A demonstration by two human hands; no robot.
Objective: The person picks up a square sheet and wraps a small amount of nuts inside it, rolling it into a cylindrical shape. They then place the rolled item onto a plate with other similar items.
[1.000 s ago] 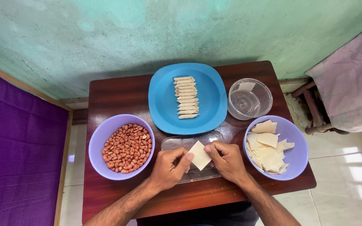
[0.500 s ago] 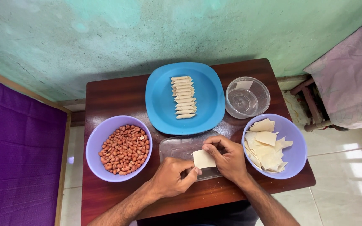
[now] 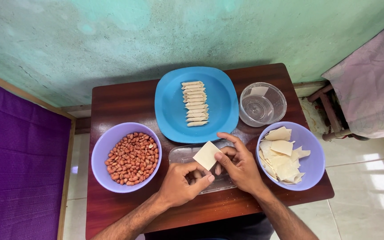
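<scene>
Left of the grip sits a purple bowl of peanuts (image 3: 131,158); beyond it, a blue plate (image 3: 170,106) bearing rolled pieces (image 3: 195,103). A clear bowl (image 3: 263,104) stands farther right on the counter (image 3: 116,100).

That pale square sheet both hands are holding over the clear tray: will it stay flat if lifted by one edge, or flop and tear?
The pale square sheet looks thin, so it probably droops from one edge. The rolled pieces on the blue plate suggest it bends readily. It seems light and may tear if pinched hard by the left hand or right hand.

Wrapper: a pale square wrapper (image 3: 206,155) was pinched by both hands, above the clear tray (image 3: 183,154).
Left hand (image 3: 184,183): fingers curled at the wrapper's lower corner.
Right hand (image 3: 238,163): thumb pressed its right edge.
</scene>
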